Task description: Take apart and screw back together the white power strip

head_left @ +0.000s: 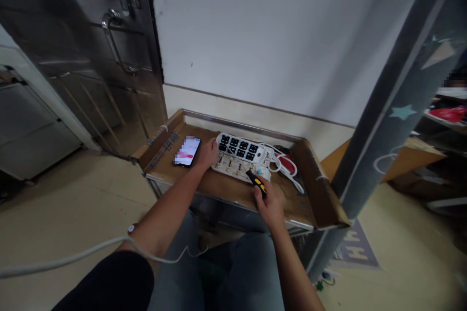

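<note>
An opened white power strip (263, 154) lies on the cardboard-lined bench in two halves. The far half carries rows of black socket inserts; metal contact strips show in the near half (229, 169). At its left end my left hand (208, 153) grips the edge, its fingertips partly hidden. My right hand (272, 201) is closed around the black-and-yellow handle of a screwdriver (257, 182). The tool points up and left over the near half; whether its tip touches a part is too small to tell. A white cord (286, 160) is looped at the strip's right end.
A lit phone (187, 151) lies left of my left hand. Raised cardboard sides (321, 187) edge the bench (204, 187). A metal post (386, 92) stands to the right, a steel door (83, 34) at the left. A pale cable (73, 255) crosses near my left forearm.
</note>
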A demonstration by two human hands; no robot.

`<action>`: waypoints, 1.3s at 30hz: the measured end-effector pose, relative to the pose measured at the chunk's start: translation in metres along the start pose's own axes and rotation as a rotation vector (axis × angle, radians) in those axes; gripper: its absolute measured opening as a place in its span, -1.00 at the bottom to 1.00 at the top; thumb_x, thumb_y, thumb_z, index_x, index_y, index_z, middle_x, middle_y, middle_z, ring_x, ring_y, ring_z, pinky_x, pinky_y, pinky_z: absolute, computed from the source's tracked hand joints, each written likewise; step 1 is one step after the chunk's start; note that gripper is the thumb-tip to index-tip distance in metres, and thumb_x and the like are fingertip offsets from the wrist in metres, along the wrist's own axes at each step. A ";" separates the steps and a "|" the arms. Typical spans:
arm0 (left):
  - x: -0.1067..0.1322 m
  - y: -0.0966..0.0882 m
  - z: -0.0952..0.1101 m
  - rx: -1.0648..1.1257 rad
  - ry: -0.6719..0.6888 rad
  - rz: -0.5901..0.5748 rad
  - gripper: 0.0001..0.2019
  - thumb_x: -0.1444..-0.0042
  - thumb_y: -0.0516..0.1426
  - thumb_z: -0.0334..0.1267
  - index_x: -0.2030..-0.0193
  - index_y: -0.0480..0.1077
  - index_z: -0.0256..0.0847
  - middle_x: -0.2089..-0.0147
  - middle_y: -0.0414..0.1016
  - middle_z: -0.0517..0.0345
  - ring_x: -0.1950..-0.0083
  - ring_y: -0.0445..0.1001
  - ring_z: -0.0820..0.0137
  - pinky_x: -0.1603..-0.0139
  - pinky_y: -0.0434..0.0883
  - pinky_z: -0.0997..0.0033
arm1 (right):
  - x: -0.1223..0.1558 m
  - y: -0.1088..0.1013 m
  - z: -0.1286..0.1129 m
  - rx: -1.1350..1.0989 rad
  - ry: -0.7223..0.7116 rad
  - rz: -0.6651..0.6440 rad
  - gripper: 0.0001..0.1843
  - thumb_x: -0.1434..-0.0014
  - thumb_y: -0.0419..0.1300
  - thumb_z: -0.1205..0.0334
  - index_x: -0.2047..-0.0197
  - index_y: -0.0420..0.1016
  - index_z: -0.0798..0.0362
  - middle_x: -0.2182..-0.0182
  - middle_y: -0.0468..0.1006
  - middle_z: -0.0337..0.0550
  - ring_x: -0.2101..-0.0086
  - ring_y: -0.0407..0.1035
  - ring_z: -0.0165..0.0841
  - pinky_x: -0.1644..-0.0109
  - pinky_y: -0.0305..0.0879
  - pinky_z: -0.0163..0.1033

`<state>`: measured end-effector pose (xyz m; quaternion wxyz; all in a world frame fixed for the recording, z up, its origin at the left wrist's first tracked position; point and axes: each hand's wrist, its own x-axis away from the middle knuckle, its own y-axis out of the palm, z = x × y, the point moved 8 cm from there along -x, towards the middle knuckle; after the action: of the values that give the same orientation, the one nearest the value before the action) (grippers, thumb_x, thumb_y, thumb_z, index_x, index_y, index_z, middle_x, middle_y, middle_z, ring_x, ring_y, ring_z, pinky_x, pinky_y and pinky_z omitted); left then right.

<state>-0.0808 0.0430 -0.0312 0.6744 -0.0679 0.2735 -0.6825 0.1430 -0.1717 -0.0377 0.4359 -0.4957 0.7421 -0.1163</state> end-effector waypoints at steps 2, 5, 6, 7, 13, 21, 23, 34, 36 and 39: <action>0.000 0.000 0.000 0.008 -0.002 0.001 -0.55 -0.43 -0.10 -0.34 -0.26 0.49 -0.32 -0.24 0.59 -0.15 -0.26 0.55 0.21 -0.37 0.39 0.25 | 0.001 -0.003 0.001 -0.004 0.009 0.009 -0.56 -0.40 0.22 0.01 -0.23 0.46 0.07 -0.10 0.57 -0.02 -0.03 0.53 -0.24 -0.12 0.56 0.02; 0.001 0.000 0.001 0.014 -0.004 0.004 -0.54 -0.42 -0.10 -0.35 -0.26 0.49 -0.34 -0.26 0.58 -0.16 -0.27 0.54 0.21 -0.39 0.38 0.24 | 0.002 -0.003 0.003 -0.007 0.027 0.010 -0.57 -0.40 0.23 0.01 -0.21 0.47 0.07 -0.07 0.58 -0.03 0.01 0.53 -0.26 -0.10 0.56 0.00; 0.001 0.000 0.001 0.015 -0.003 0.004 -0.54 -0.42 -0.10 -0.35 -0.27 0.49 -0.33 -0.26 0.58 -0.15 -0.27 0.54 0.21 -0.39 0.38 0.24 | 0.001 -0.003 0.003 -0.010 0.035 0.011 -0.57 -0.40 0.23 0.01 -0.21 0.48 0.07 -0.07 0.58 -0.03 0.01 0.53 -0.26 -0.10 0.56 0.01; 0.001 -0.001 0.002 0.016 -0.003 0.003 -0.55 -0.42 -0.10 -0.34 -0.27 0.49 -0.33 -0.26 0.59 -0.14 -0.27 0.54 0.21 -0.39 0.38 0.24 | 0.001 -0.002 0.004 -0.015 0.042 0.014 -0.57 -0.40 0.23 0.01 -0.21 0.48 0.07 -0.07 0.58 -0.03 0.00 0.53 -0.26 -0.11 0.56 0.01; 0.002 -0.001 0.001 0.007 -0.013 0.002 -0.55 -0.42 -0.10 -0.34 -0.25 0.51 -0.30 -0.23 0.61 -0.13 -0.25 0.55 0.22 -0.37 0.40 0.25 | 0.002 -0.005 0.019 -0.088 0.103 0.049 -0.57 -0.40 0.23 0.00 -0.20 0.47 0.08 -0.08 0.57 -0.03 0.00 0.53 -0.25 -0.10 0.56 0.01; 0.003 -0.001 0.000 0.003 -0.028 0.004 -0.56 -0.43 -0.10 -0.31 -0.25 0.50 -0.30 -0.21 0.61 -0.16 -0.23 0.56 0.21 -0.35 0.40 0.23 | 0.009 -0.005 0.047 -0.167 0.200 0.014 -0.59 -0.38 0.25 0.00 -0.14 0.50 0.10 -0.03 0.58 -0.05 0.04 0.53 -0.27 -0.05 0.57 -0.03; 0.003 -0.002 0.000 0.004 -0.030 0.005 -0.56 -0.43 -0.10 -0.30 -0.24 0.50 -0.29 -0.21 0.61 -0.15 -0.22 0.56 0.21 -0.34 0.41 0.23 | 0.010 -0.006 0.053 -0.191 0.224 0.016 -0.59 -0.38 0.25 0.00 -0.13 0.50 0.10 -0.03 0.58 -0.05 0.04 0.53 -0.27 -0.05 0.57 -0.04; 0.003 -0.001 0.000 -0.017 -0.021 -0.001 -0.60 -0.43 -0.08 -0.29 -0.20 0.50 -0.25 -0.14 0.63 -0.13 -0.15 0.58 0.22 -0.28 0.43 0.24 | 0.016 -0.015 0.089 -0.440 0.403 0.127 -0.56 -0.37 0.26 0.00 -0.18 0.48 0.09 -0.10 0.55 -0.03 -0.02 0.52 -0.23 -0.08 0.56 0.00; 0.003 -0.001 0.001 -0.023 -0.016 -0.004 -0.61 -0.43 -0.07 -0.29 -0.17 0.51 -0.26 -0.11 0.64 -0.13 -0.12 0.58 0.23 -0.26 0.43 0.25 | 0.016 -0.016 0.090 -0.494 0.429 0.153 -0.55 -0.37 0.27 0.00 -0.19 0.48 0.09 -0.11 0.55 -0.03 -0.03 0.52 -0.22 -0.09 0.56 0.00; 0.003 -0.002 0.003 -0.029 -0.008 -0.007 -0.61 -0.44 -0.08 -0.28 -0.15 0.51 -0.26 -0.10 0.64 -0.14 -0.11 0.58 0.23 -0.25 0.43 0.25 | 0.015 -0.015 0.090 -0.576 0.465 0.211 -0.56 -0.38 0.26 0.00 -0.19 0.48 0.09 -0.10 0.55 -0.02 -0.01 0.52 -0.24 -0.08 0.57 0.00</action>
<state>-0.0811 0.0389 -0.0288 0.6722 -0.0812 0.2804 -0.6804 0.2195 -0.1683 -0.0904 0.1085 -0.4790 0.8705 0.0331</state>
